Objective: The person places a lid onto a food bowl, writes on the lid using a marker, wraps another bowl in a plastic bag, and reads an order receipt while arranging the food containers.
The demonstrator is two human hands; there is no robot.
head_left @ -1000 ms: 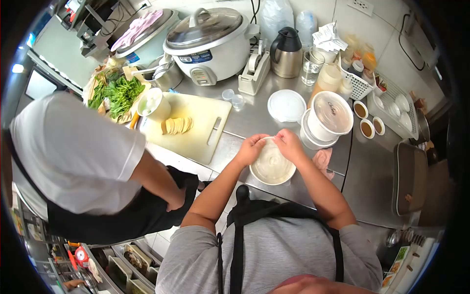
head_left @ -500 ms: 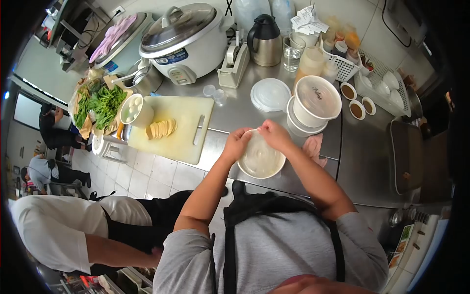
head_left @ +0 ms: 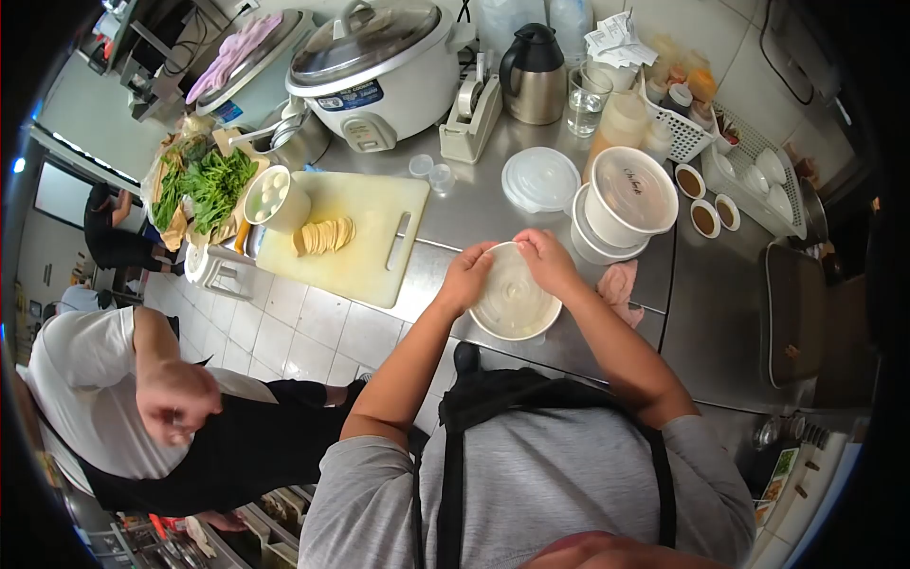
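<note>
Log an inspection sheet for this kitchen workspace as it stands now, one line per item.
Surface: steel counter, no evident spill.
Job's things: round container, apparently under a clear lid; beyond it, a loose lid and stacked tubs.
Clutter: pink cloth beside the right forearm; cutting board with sliced food.
Grippers: bare left hand and right hand both grip the container's far rim.
Cables: black cable on the wall, away from the hands.
Surroundings: co-worker in white shirt at left; tiled floor.
</note>
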